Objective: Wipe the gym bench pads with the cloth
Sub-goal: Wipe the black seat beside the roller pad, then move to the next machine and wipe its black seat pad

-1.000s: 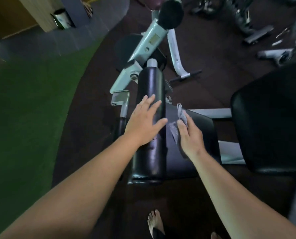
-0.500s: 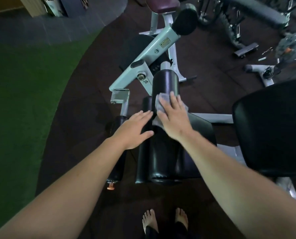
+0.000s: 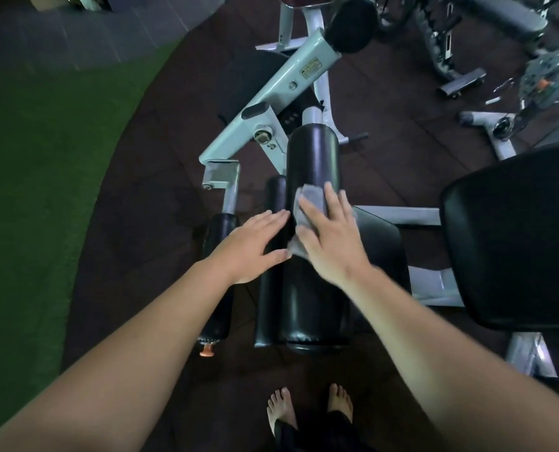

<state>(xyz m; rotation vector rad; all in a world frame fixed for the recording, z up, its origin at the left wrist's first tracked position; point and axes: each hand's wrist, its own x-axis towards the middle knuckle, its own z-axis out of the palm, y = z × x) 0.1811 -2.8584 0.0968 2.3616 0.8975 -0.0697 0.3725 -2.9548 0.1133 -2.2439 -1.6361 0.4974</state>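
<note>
Black vinyl cylindrical roller pad [image 3: 314,314] is stretching away from just beyond two bare feet [image 3: 279,409]. Midway along it, the right hand [image 3: 332,243], fingers spread, is pressing a crumpled grey cloth [image 3: 309,203] against its top. The left hand [image 3: 248,249], fingers straight, is lying across the thinner black roller [image 3: 271,305] alongside. Farther off, a pale metal frame arm [image 3: 281,93] is slanting away.

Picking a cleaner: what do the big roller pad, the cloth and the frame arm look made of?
Roller pad: probably black vinyl or leatherette; glossy sheen, seamed end.
Cloth: soft grey fabric; matte, creased.
Frame arm: painted metal, likely steel; smooth pale coat, bolt.
</note>
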